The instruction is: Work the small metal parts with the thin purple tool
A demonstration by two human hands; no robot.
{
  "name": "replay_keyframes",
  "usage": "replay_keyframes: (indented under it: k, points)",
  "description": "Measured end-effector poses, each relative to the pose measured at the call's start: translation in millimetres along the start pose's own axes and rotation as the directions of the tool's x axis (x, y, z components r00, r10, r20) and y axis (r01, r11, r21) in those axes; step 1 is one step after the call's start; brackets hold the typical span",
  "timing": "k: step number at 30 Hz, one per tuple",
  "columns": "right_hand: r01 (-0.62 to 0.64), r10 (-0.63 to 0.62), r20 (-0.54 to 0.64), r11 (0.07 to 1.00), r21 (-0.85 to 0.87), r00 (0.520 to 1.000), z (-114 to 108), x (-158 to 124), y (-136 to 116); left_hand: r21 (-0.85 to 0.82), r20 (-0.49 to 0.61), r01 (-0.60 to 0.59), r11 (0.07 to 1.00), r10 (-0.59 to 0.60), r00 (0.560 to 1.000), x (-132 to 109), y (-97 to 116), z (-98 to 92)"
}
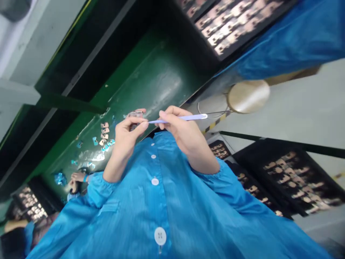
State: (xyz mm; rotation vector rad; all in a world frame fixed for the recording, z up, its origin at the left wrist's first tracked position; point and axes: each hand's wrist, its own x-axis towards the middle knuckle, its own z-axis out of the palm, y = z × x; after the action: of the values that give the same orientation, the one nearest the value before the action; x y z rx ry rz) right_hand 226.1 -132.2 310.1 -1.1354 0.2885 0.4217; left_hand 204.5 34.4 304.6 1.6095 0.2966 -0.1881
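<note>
In the head view, the left hand [125,135] pinches a small shiny part [135,114] between thumb and fingers, just above the edge of the green counter [153,82]. The right hand [183,133] is clamped on a slim pale blue tool [179,118], its tip pointing at that part. Along the counter's edge lie copper-coloured pieces [104,133] and blue film scraps [95,141]. Trays of copper-coloured parts [237,25] sit beyond the counter, and a co-worker's hands [75,181] rest at its far end.
</note>
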Motion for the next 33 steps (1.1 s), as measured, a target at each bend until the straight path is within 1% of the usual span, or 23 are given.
replay_keyframes:
  k: [1, 2, 3, 5, 6, 8, 9, 11, 12, 14, 16, 18, 23, 25, 27, 29, 30, 31, 32, 33]
  points:
    - [0.003, -0.004, -0.022, 1.0, -0.022, 1.0, 1, 6, 11, -0.055, -0.034, 0.168, 0.984, -0.17, 0.985, 2, -19, -3.6]
    - [0.004, -0.006, -0.046, 0.999, -0.046, 0.999, -1, 12, 21, -0.061, -0.094, 0.316, 0.947, -0.321, 0.943, 4, -39, -8.3]
    - [0.002, -0.007, -0.075, 0.998, -0.066, 0.997, -4, 17, 31, -0.049, -0.15, 0.402, 0.914, -0.405, 0.902, 5, -62, -14.1]
    - [-0.012, -0.001, -0.157, 0.997, -0.079, 0.988, -16, 24, 47, -0.026, -0.253, 0.51, 0.86, -0.499, 0.829, 6, -108, -29.9]
    - [-0.025, 0.008, -0.218, 0.997, -0.072, 0.976, -24, 27, 54, -0.012, -0.311, 0.559, 0.829, -0.534, 0.786, 5, -130, -39.9]
    - [-0.069, 0.042, -0.354, 0.996, -0.062, 0.934, -40, 29, 67, 0.023, -0.431, 0.638, 0.769, -0.569, 0.701, 2, -170, -63.2]
    - [-0.116, 0.088, -0.397, 0.992, -0.047, 0.913, -47, 29, 74, 0.042, -0.49, 0.668, 0.743, -0.568, 0.662, 0, -186, -75.7]
    - [-0.201, 0.17, -0.412, 0.979, -0.035, 0.895, -56, 29, 89, 0.084, -0.59, 0.713, 0.696, -0.542, 0.599, -1, -212, -100.0]
    - [-0.243, 0.21, -0.403, 0.97, -0.032, 0.891, -59, 28, 97, 0.106, -0.629, 0.729, 0.677, -0.522, 0.576, 0, -221, -110.8]
    - [-0.319, 0.284, -0.375, 0.947, -0.034, 0.883, -59, 25, 111, 0.147, -0.687, 0.749, 0.647, -0.477, 0.547, 5, -234, -127.6]
    - [-0.384, 0.348, -0.342, 0.922, -0.042, 0.873, -57, 24, 121, 0.182, -0.72, 0.753, 0.632, -0.436, 0.54, 13, -243, -137.2]
    - [-0.414, 0.377, -0.317, 0.908, -0.056, 0.87, -55, 25, 124, 0.21, -0.73, 0.744, 0.634, -0.405, 0.551, 18, -248, -140.8]
    - [-0.358, 0.324, -0.301, 0.931, -0.065, 0.897, -57, 31, 113, 0.235, -0.712, 0.682, 0.692, -0.355, 0.606, 20, -246, -141.5]
    - [-0.342, 0.309, -0.304, 0.938, -0.063, 0.901, -61, 32, 109, 0.221, -0.705, 0.66, 0.718, -0.35, 0.617, 17, -242, -144.0]
    - [-0.34, 0.305, -0.309, 0.938, -0.064, 0.901, -66, 34, 108, 0.188, -0.703, 0.647, 0.739, -0.359, 0.614, 13, -237, -148.2]
    - [-0.337, 0.301, -0.317, 0.939, -0.067, 0.9, -70, 36, 110, 0.139, -0.699, 0.631, 0.763, -0.376, 0.608, 13, -227, -150.3]
    - [-0.328, 0.29, -0.323, 0.942, -0.069, 0.901, -71, 37, 111, 0.111, -0.691, 0.615, 0.781, -0.384, 0.612, 15, -218, -148.3]
    - [-0.309, 0.27, -0.328, 0.948, -0.072, 0.905, -70, 37, 110, 0.083, -0.678, 0.59, 0.803, -0.388, 0.624, 19, -205, -142.8]
    - [-0.28, 0.24, -0.331, 0.957, -0.077, 0.913, -67, 36, 106, 0.054, -0.655, 0.552, 0.832, -0.388, 0.648, 25, -186, -133.2]
    - [-0.239, 0.198, -0.332, 0.967, -0.085, 0.922, -62, 34, 100, 0.024, -0.623, 0.504, 0.863, -0.382, 0.683, 30, -163, -119.2]
